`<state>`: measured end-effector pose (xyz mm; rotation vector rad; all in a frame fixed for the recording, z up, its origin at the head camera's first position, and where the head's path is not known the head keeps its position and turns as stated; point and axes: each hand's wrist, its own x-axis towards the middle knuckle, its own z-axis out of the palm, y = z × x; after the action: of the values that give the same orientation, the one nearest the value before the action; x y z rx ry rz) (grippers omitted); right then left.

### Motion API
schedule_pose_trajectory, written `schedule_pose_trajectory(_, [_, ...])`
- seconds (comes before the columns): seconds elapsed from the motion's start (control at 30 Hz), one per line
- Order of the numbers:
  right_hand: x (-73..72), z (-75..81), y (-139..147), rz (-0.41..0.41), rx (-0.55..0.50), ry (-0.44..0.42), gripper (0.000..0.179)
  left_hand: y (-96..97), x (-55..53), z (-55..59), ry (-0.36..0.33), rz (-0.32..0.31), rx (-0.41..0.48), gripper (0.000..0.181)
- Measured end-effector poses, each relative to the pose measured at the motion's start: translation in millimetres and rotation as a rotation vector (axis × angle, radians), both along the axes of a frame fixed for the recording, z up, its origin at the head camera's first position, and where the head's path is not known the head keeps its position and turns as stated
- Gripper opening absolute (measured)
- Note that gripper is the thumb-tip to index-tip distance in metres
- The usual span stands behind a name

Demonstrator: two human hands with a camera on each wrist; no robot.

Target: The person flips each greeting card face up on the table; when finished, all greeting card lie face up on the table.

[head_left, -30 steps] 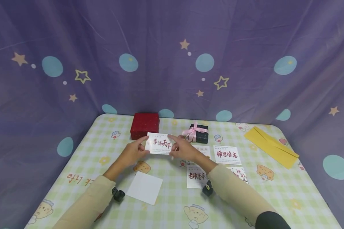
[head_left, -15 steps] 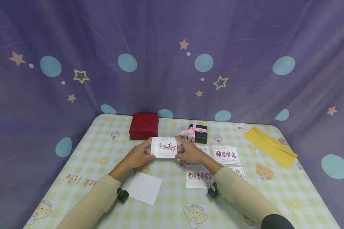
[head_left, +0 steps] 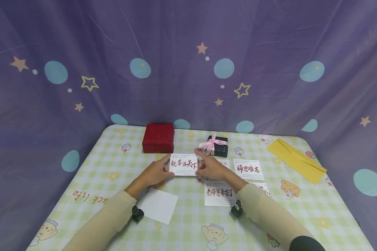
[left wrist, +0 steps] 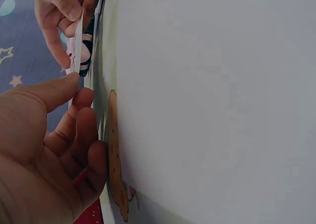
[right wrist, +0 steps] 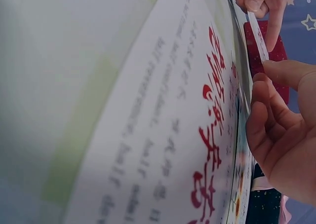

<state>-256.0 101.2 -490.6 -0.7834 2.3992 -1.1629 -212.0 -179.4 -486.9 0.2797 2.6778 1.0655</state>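
Note:
Between both hands a white card [head_left: 183, 164] with red handwritten characters is held up near the middle of the table, its printed face toward the head camera. My left hand [head_left: 154, 173] pinches its left edge between thumb and fingers. At the right edge, my right hand [head_left: 214, 168] grips it the same way. Both wrist views show the card [left wrist: 78, 44] almost edge-on. A blank white card [head_left: 159, 206] lies below my left wrist. Near my right forearm are a card with red writing [head_left: 218, 199] and a card [head_left: 225, 163] mostly hidden by that hand.
Behind the hands stand a red box [head_left: 158, 138] and a black gift box [head_left: 221, 150] with a pink ribbon. Further right lie another red-lettered card [head_left: 248, 170], a card [head_left: 264, 188] partly covered by my sleeve, and a yellow envelope [head_left: 296, 161]. A purple curtain [head_left: 182, 97] hangs behind the table.
Both hands have carried the card to the right and a little toward me. Its left-hand character, covered earlier, now shows. The other cards, boxes and envelope stay put.

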Motion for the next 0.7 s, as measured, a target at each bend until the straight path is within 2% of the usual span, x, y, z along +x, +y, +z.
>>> schedule_pose_trajectory(0.23, [1.0, -1.4, 4, -0.013, 0.017, -0.015, 0.095, 5.5, 0.0, -0.8, 0.006, -0.021, -0.036, 0.093])
schedule_pose_trajectory(0.7, [0.5, -1.1, 10, 0.012, 0.101, 0.011, 0.089, 16.1, -4.1, -0.7, -0.039, -0.034, -0.165, 0.091])
